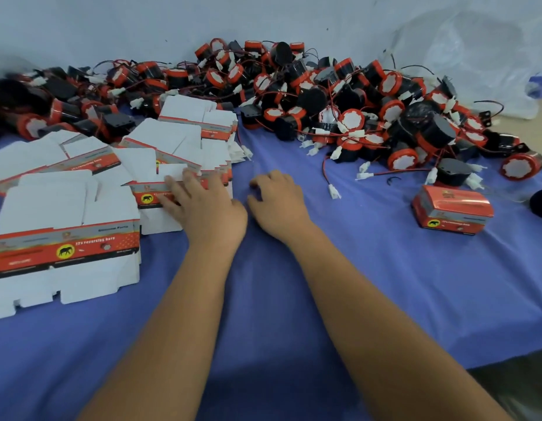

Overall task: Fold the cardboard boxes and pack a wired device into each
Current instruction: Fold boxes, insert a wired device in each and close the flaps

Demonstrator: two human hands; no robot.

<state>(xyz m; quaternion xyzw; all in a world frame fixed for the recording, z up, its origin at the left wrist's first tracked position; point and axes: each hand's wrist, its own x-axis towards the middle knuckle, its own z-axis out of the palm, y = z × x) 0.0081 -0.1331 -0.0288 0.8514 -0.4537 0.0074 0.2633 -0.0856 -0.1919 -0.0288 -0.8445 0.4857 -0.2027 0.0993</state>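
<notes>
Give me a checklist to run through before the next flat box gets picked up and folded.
1. Left hand on a flat box: ok, fingers rest on the top of the stack.
2. Right hand free: ok, holds nothing, rests on the blue cloth.
3. Only one box taken: cannot tell.
4. Wired devices within reach: ok, piled behind.
5. Folding space: ok, bare cloth in front.
6. Finished box out of the way: ok, far right.

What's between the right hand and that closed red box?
Only bare blue cloth lies between the right hand and the closed box, seen from the head camera.
</notes>
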